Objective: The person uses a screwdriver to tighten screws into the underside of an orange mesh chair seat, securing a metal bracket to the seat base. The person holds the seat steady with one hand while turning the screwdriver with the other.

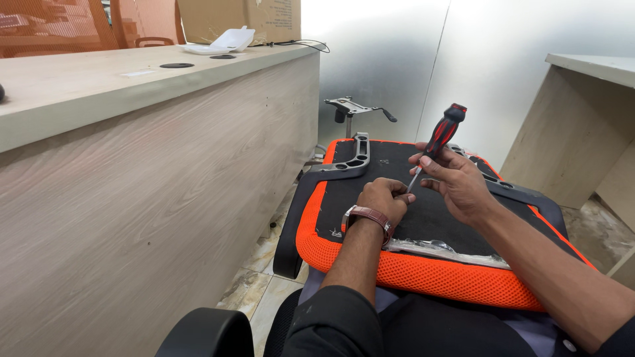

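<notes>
Office corner: pale wood-grain desk point(132, 165) at left, frosted wall panels behind, tiled floor point(264, 264) below.

Left hand point(383, 198): closed in a fist, pinching something at the screwdriver tip; what it pinches cannot be told. Brown-strapped wristwatch point(367, 217).

Right hand point(456, 182): gripping the screwdriver point(440, 142) by the lower handle, shaft angled down toward the left hand. Handle red and black, likely grippy; tool rigid, light.

Chair seat point(423, 218): upturned across the lap, black underside, orange mesh rim. Likely bulky, padded edge soft, base stiff; best held by the rim.

Armrest bracket point(347, 162): grey, at the seat's far left corner.

Chair mechanism point(350, 106): on the floor beyond.

White foam container point(225, 41): desk's far edge.
</notes>
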